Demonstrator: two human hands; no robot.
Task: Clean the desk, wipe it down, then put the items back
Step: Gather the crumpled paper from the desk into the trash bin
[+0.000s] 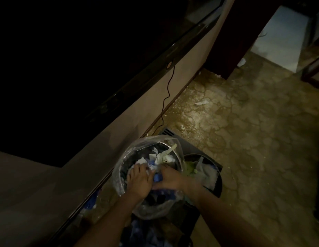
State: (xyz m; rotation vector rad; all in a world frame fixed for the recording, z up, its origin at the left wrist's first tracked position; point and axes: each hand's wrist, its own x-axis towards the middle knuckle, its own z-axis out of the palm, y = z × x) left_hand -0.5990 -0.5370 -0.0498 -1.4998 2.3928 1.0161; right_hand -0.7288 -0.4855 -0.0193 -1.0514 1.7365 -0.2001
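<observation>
From my head camera, looking down in dim light, both my hands are inside the mouth of a round waste bin (123, 172) lined with a clear plastic bag (137, 142). The bin stands upright on the floor, its opening facing up at me, just beside the pale side panel of the desk (105, 132).

My left hand (140, 180) lies with fingers fairly straight, pressing down on white crumpled paper (142, 160). My right hand (170, 179) has its fingers curled around a blue piece of trash (157, 178) between the two hands; what that piece is I cannot tell.

The trash is a loose heap of white tissue and blue scraps, with a pale strip (170, 148) sticking up toward the far rim.

A second dark bin (218, 182) touches the first on my right, holding white and green waste. A black cable (166, 98) hangs down the desk panel to the floor. A white scrap (201, 102) lies well apart on the mottled brown carpet (253, 139). More blue and white litter (91, 202) sits at the desk's foot, near my left forearm.
</observation>
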